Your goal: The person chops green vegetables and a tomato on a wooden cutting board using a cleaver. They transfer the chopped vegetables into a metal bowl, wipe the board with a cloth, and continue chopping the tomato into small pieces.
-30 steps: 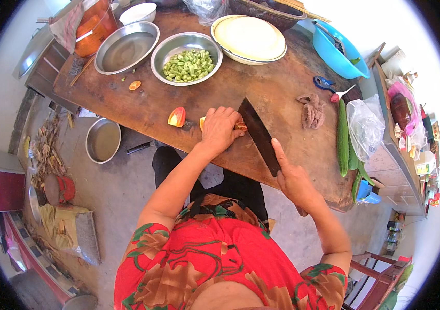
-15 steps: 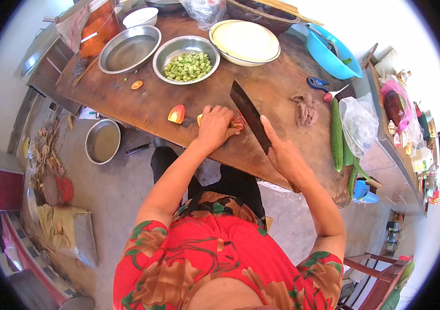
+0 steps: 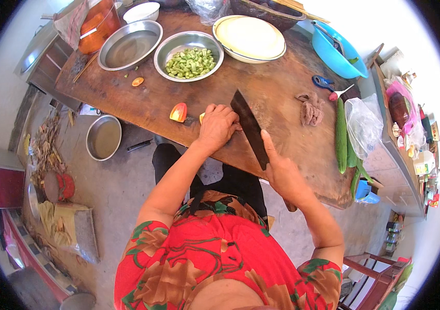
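The wooden table (image 3: 168, 103) spreads out ahead of both hands, serving as the cutting surface itself, with bowls pushed to its far side so the near strip stays free for chopping. Farthest beyond the right hand sits a blue basin (image 3: 336, 51), and beyond the left hand a pale plate (image 3: 250, 37), an empty steel bowl (image 3: 128, 44) and a steel bowl of chopped green pieces (image 3: 189, 61), probably kept within reach to take cut food. Out past the right hand lie long green cucumbers (image 3: 341, 135) beside a clear plastic bag (image 3: 364, 126). The cleaver (image 3: 250, 128) stands edge-down between the hands, its blade running away from the person so it can drop straight beside the knuckles. The right hand (image 3: 282, 173) is closed round the handle, with the forefinger laid along the blade's back to steady it. The left hand (image 3: 217, 126) is curled, fingers tucked, pressing down on a small yellow-orange piece (image 3: 202, 118) that is mostly hidden beneath it. Just to the left of that hand lies a cut red-orange fruit half (image 3: 178, 112), apart from it.
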A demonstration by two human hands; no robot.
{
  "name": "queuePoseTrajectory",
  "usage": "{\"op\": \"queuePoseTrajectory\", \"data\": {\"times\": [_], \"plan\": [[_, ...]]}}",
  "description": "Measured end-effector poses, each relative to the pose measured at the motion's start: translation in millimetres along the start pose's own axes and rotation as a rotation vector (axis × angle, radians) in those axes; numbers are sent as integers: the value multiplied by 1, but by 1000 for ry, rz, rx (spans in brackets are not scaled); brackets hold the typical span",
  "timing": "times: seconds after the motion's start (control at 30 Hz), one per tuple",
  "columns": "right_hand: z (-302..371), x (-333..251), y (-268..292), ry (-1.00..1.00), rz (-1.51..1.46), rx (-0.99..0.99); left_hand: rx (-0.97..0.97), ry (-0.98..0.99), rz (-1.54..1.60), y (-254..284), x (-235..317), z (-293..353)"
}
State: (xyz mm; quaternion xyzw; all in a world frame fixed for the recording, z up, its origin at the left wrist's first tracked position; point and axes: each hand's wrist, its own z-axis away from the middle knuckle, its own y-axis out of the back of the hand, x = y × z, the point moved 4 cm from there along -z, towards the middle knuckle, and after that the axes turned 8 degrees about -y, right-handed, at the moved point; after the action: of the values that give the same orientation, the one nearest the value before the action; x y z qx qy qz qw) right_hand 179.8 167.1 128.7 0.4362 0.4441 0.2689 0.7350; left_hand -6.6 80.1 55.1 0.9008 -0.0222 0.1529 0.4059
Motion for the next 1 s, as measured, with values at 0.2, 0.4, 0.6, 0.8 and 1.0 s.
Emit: {"op": "queuePoseTrajectory", "data": {"times": [0.2,0.4,0.6,0.8,1.0], "plan": [[-37,-3,-10,71,50,89,-75,39,17,-4,-2,1],[-59,6,1,97,77,94,-115,46,-3,-4,-3,-2],[-37,-5,30,132,49,96,97,16,-62,19,4,3],[-1,-9,35,-8,-222,47,233,226,-93,43,1,45],[11,9,-3,-66,-311,-81,202,329,-44,36,-9,56]]}}
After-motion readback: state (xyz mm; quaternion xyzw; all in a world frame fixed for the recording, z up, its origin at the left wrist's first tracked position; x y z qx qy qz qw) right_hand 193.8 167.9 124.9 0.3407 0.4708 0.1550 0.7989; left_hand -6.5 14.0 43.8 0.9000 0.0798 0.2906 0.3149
